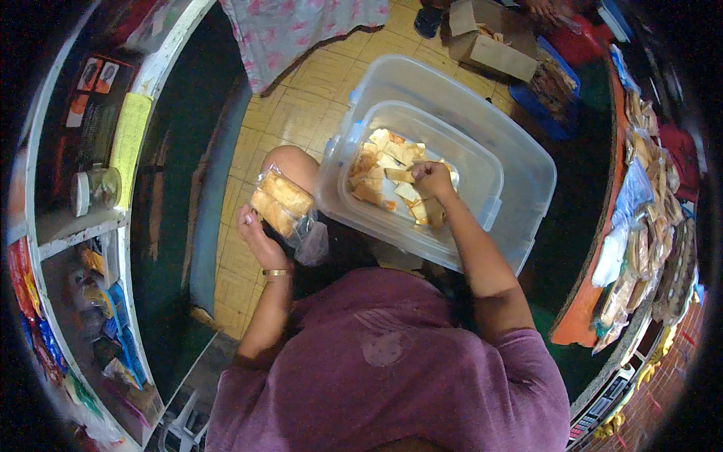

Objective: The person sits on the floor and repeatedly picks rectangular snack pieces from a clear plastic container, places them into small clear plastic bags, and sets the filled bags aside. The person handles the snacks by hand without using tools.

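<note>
On my left side, a clear plastic bag of golden-brown baked pieces, bread or biscuit by their look, rests in my left hand over my lap. The fingers curl round its near left side. My right hand reaches into a large clear plastic tub and pinches a flat pale-brown piece. Beneath it, many more flat, broken-looking pieces with pale and browned faces lie scattered over the tub's bottom. The bag's loose plastic end hangs toward my body.
Shelves with a jar and packets stand at the left. Ahead, a pink-flowered cloth hangs over the yellow tiled floor. A cardboard box and a blue crate sit beyond the tub. Bagged goods line the right-hand counter.
</note>
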`<action>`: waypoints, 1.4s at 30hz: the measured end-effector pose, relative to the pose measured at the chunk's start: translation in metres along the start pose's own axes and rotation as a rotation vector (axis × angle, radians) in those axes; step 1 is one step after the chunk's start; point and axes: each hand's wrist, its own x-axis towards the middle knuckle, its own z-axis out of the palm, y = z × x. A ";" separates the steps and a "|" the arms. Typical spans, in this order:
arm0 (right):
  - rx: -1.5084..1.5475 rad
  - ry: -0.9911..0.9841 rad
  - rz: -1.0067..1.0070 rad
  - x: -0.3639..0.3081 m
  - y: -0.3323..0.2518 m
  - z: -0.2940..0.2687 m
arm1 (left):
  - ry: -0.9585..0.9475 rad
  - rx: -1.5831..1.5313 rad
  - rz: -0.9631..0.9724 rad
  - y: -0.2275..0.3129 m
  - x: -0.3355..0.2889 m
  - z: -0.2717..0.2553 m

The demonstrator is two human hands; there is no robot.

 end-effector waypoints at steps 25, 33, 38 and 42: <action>-0.560 0.197 -0.508 0.001 -0.050 0.021 | 0.020 -0.137 -0.025 0.009 -0.003 0.003; -0.736 -0.031 -0.541 0.003 -0.045 0.066 | 0.022 -0.136 -0.050 0.004 0.000 0.003; -0.785 -0.342 -0.145 -0.006 -0.051 0.073 | 0.031 -0.176 -0.082 -0.001 0.000 0.003; -0.656 -0.446 -0.038 -0.006 -0.039 0.072 | 0.038 -0.249 -0.087 -0.003 0.000 0.004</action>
